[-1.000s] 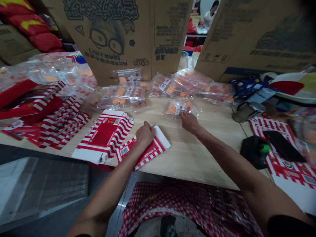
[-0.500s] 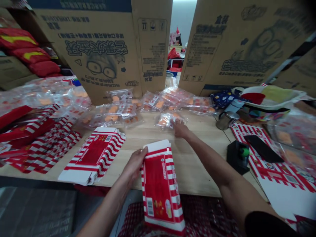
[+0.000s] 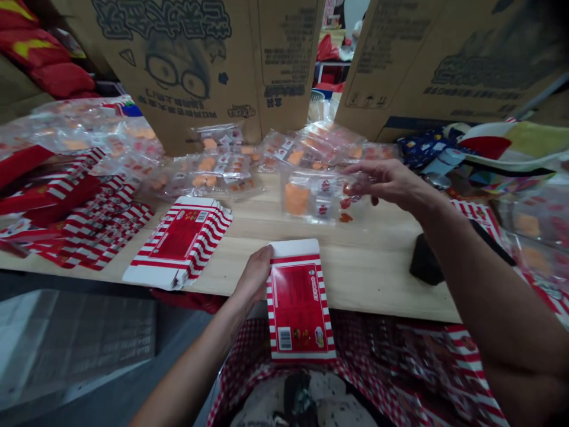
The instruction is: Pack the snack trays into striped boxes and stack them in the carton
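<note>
My left hand (image 3: 255, 274) grips the upper left edge of a flat-looking red carton (image 3: 296, 302) with white stripes and a white top flap. The carton tilts over my lap at the table's front edge. Above the tabletop, my right hand (image 3: 391, 185) pinches the right end of a clear plastic packet (image 3: 313, 201). Orange and red pieces show inside the packet, along with small white printed sachets. A neat stack of similar striped cartons (image 3: 180, 237) lies on the table to the left of my left hand.
More clear packets (image 3: 213, 169) line the back of the wooden table (image 3: 355, 279), before tall cardboard boxes (image 3: 178, 65). Loose striped cartons (image 3: 84, 219) pile up at left. A black object (image 3: 424, 261) sits by my right forearm. A white tray (image 3: 528, 142) stands at back right.
My right hand has picked up the packet from the table and drawn it nearer and to the right. My left hand still holds the carton. The view has tipped downward.
</note>
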The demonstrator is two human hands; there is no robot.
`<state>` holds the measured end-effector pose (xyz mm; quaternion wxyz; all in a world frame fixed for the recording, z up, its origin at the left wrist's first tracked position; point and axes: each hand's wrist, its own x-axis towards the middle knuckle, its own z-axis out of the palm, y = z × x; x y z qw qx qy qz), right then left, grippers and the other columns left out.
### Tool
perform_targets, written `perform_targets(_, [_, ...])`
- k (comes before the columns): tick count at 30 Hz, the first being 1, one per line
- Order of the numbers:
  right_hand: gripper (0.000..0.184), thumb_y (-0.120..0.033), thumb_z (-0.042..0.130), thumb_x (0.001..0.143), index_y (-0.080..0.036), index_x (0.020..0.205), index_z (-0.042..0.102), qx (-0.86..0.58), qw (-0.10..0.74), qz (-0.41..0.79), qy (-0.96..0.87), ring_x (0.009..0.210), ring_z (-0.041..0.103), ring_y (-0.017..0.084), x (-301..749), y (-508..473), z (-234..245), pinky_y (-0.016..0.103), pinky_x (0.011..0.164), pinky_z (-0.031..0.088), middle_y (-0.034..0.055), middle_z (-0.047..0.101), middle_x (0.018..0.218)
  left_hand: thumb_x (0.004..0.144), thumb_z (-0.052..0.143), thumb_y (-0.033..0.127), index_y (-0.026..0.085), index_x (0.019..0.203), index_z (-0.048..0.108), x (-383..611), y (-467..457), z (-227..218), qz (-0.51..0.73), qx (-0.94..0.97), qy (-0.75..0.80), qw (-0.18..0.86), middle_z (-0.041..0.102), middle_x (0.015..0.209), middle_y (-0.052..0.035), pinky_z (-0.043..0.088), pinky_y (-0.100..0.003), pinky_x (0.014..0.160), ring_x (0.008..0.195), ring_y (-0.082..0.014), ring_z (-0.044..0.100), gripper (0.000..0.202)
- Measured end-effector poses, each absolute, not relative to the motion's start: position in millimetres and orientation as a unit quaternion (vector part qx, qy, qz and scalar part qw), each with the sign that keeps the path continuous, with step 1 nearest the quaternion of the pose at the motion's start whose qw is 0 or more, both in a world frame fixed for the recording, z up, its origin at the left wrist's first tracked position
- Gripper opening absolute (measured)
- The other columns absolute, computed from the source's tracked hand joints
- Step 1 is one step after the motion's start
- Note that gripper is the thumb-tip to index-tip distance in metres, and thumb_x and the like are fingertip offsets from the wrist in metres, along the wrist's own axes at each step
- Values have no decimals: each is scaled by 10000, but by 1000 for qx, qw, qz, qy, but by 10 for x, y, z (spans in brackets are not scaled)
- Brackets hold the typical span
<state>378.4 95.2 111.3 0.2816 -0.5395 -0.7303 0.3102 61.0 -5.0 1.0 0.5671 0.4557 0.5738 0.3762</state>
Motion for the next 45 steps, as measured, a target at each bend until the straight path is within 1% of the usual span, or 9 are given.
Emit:
perform_targets(3, [514,-412,735,835,-220,1306,660,-490,271,392,-730,720,660,161,3754,762,1303,216,494,434,46,741,855,876,543,437,161,877,676,638,-93,18,366,385,528,662,782,885,-98,565,-338,702,722,-225,713,307])
perform_targets(6, [503,-422,741,830,-220,1287,684,-472,201,415,-751,691,662,158,3723,712,1407,219,479,445,36,745,810,865,596,418,162,900,706,636,-123,37,364,361,507,693,781,875,-92,550,-329,714,742,-231,708,281])
perform_targets(15, [474,-376,718,818,-246,1273,716,-471,-33,433,-768,683,678,189,3668,854,1665,243,466,471,40,755,773,894,626,449,162,1033,745,643,-210,54,346,361,470,728,794,963,-100,541,-345,864,928,-264,723,340])
perform_targets(20, [469,-262,725,768,-231,1236,737,-468,-131,423,-765,667,684,196,3526,1019,1845,233,451,457,30,760,774,884,645,439,142,1144,721,763,-285,113,335,332,452,757,795,978,-100,558,-349,836,877,-260,738,401])
perform_targets(25, [410,-272,689,810,-170,1204,732,-453,-118,444,-764,579,615,128,3519,1131,1796,186,430,404,19,734,750,877,674,384,148,1168,696,782,-303,178,349,302,427,778,788,1020,-94,572,-318,809,862,-228,742,375])
perform_targets(31, [392,-246,625,829,-108,1179,737,-431,-87,447,-779,596,624,132,3568,1192,1602,178,417,419,64,747,773,859,694,302,153,1062,731,745,-332,238,347,270,399,805,768,755,-33,569,-265,693,647,-176,707,255])
perform_targets(34, [400,-192,622,821,-114,1194,743,-457,-103,412,-782,646,673,167,3535,1176,1618,198,444,463,84,767,809,890,690,370,145,1105,728,754,-356,218,356,260,418,795,789,826,-71,582,-287,752,743,-207,742,313])
perform_targets(39, [359,-146,674,805,-153,1149,774,-498,-143,382,-765,632,683,194,3390,1128,1689,239,465,493,68,767,765,904,592,624,142,1234,690,828,-387,130,332,235,448,796,792,1002,-148,595,-388,851,899,-280,762,592])
perform_targets(45, [299,-81,652,795,-175,1032,808,-503,-206,341,-767,568,662,181,3139,1153,1723,243,462,497,40,733,642,927,578,582,124,1200,698,914,-395,81,337,191,491,780,798,911,-134,600,-390,847,842,-275,767,546])
